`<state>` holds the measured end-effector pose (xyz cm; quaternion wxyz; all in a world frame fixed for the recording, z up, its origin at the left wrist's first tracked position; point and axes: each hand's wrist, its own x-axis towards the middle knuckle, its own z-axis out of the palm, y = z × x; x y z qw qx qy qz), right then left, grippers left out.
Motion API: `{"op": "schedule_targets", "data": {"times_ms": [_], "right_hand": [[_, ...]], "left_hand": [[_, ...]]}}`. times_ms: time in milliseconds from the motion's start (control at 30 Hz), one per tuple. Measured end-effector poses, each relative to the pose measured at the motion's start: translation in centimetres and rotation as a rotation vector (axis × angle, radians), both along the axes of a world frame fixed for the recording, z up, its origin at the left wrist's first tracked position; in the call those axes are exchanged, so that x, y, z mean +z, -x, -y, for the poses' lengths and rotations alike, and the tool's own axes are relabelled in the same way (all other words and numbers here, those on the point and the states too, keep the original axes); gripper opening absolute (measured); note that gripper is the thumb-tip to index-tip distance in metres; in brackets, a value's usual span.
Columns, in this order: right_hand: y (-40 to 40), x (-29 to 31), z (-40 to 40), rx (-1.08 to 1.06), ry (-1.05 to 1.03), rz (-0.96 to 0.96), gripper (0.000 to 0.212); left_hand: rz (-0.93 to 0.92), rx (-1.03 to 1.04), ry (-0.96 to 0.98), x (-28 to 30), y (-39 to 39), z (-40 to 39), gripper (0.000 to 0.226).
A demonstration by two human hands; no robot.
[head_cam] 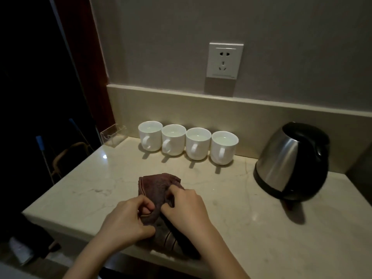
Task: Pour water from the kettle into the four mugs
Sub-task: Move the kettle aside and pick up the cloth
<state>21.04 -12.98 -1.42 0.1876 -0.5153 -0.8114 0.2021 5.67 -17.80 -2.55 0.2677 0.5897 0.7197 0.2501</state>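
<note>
Several white mugs [186,141] stand in a row by the back wall of a marble counter [251,218], handles toward me, each holding water. A steel and black kettle [291,162] sits upright at the right, untouched. Near the counter's front edge lies a dark reddish-brown striped cloth [159,185]. My left hand [128,220] and my right hand [185,206] both pinch and grip this cloth, well in front of the mugs and left of the kettle.
A clear acrylic holder [113,134] stands at the counter's back left corner. A wall socket [224,60] is above the mugs. Left of the counter is a dark gap with blue-handled poles [40,150].
</note>
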Motion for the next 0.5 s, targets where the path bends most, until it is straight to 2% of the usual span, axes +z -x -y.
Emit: {"op": "schedule_targets", "data": {"times_ms": [233, 500], "right_hand": [[-8.3, -0.5, 1.1, -0.112, -0.039, 0.003, 0.017], [-20.1, -0.3, 3.4, -0.384, -0.003, 0.038, 0.016]], "left_hand": [[-0.056, -0.157, 0.028, 0.6, -8.7, -0.3, 0.043], [-0.126, -0.383, 0.071, 1.1, -21.5, -0.3, 0.037]]}}
